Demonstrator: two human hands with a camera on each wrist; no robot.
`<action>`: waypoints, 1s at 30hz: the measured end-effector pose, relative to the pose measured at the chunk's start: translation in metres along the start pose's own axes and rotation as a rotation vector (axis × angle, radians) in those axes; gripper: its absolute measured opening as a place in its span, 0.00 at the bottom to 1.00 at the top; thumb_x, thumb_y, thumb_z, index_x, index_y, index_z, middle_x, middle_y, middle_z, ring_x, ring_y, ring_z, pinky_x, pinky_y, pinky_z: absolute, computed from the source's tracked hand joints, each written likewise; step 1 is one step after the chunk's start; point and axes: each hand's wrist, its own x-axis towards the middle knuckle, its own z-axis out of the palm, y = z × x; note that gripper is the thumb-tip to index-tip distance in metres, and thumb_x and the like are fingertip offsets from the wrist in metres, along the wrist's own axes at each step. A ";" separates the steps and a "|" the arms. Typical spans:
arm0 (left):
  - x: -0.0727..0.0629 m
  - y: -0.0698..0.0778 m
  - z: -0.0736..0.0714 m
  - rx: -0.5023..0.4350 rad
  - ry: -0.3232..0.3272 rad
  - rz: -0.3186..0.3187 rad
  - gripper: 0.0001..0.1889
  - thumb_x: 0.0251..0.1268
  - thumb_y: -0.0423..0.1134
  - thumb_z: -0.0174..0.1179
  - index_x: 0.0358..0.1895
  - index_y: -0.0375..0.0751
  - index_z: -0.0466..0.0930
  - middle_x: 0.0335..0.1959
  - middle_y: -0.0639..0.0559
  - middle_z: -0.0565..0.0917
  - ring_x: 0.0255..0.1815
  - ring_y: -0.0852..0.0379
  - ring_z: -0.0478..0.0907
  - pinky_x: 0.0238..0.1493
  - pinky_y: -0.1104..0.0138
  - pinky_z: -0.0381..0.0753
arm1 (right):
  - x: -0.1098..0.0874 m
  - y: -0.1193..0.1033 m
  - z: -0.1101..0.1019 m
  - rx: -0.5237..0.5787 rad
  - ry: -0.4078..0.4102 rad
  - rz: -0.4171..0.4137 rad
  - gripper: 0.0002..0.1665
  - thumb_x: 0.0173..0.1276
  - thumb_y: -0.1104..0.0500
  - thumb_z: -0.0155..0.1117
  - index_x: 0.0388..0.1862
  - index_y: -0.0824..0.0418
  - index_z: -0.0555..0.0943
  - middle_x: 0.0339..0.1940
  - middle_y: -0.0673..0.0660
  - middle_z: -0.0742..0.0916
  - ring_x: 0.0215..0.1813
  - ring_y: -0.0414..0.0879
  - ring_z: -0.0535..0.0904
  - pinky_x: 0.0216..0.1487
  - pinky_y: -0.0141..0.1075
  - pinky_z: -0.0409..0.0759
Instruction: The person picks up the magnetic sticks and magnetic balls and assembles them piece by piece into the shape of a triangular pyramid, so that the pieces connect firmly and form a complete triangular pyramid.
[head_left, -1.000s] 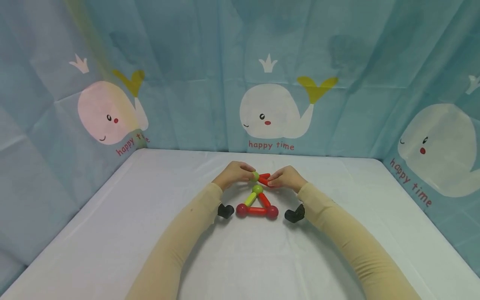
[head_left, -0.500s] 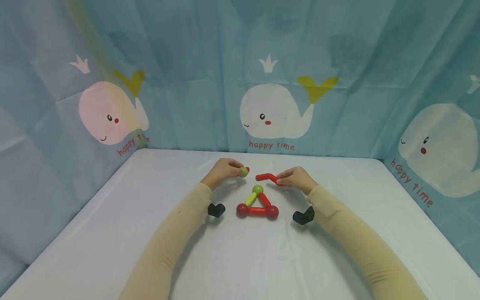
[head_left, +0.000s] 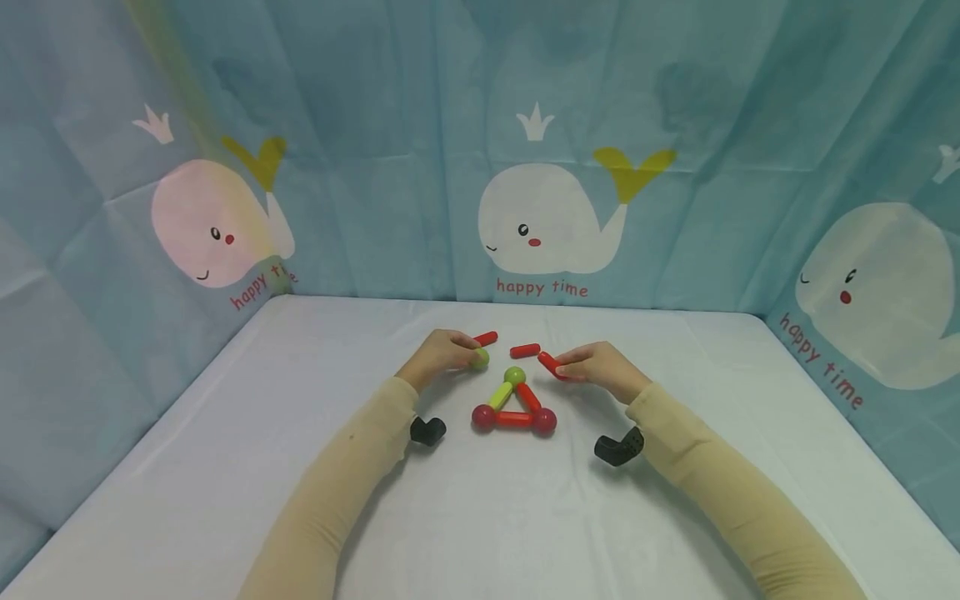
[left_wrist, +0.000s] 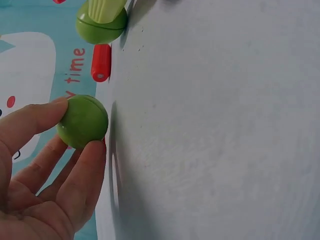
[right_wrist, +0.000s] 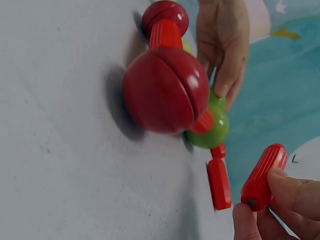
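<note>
Head view: the loose red rod [head_left: 525, 351] lies on the tabletop [head_left: 525, 517] between left hand [head_left: 442, 358] and right hand [head_left: 600, 367], nearer the right, long axis roughly left-right. Left wrist view: left hand pinches the green ball [left_wrist: 84, 122]. Right wrist view: right hand pinches the held red rod [right_wrist: 262, 177].

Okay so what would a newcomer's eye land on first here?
Probably the triangle of balls and rods on the white table, with two red balls at its near corners and a green ball at the far one. On either side of that, the left hand pinches another green ball and the right hand a red rod. Behind, a white whale decorates the blue curtain.
</note>
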 end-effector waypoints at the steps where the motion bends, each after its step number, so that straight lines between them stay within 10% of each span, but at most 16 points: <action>1: 0.000 0.000 0.001 0.013 0.004 -0.008 0.15 0.58 0.43 0.71 0.48 0.46 0.86 0.55 0.49 0.82 0.53 0.53 0.76 0.57 0.63 0.80 | -0.001 0.000 0.000 -0.001 -0.001 0.001 0.23 0.69 0.53 0.65 0.60 0.61 0.82 0.54 0.59 0.88 0.56 0.51 0.79 0.64 0.49 0.74; 11: -0.001 -0.003 0.006 0.010 0.021 -0.079 0.18 0.57 0.46 0.72 0.51 0.51 0.85 0.59 0.50 0.80 0.55 0.51 0.76 0.64 0.57 0.76 | -0.013 0.004 0.005 0.053 -0.005 -0.024 0.21 0.67 0.51 0.68 0.56 0.58 0.85 0.48 0.55 0.90 0.49 0.46 0.84 0.61 0.47 0.77; 30: -0.009 -0.013 0.005 -0.067 0.004 -0.018 0.20 0.55 0.45 0.72 0.53 0.53 0.85 0.60 0.50 0.80 0.62 0.50 0.72 0.69 0.53 0.70 | -0.032 -0.003 0.023 0.067 -0.003 -0.106 0.21 0.64 0.54 0.71 0.54 0.62 0.86 0.50 0.58 0.90 0.45 0.43 0.85 0.56 0.45 0.82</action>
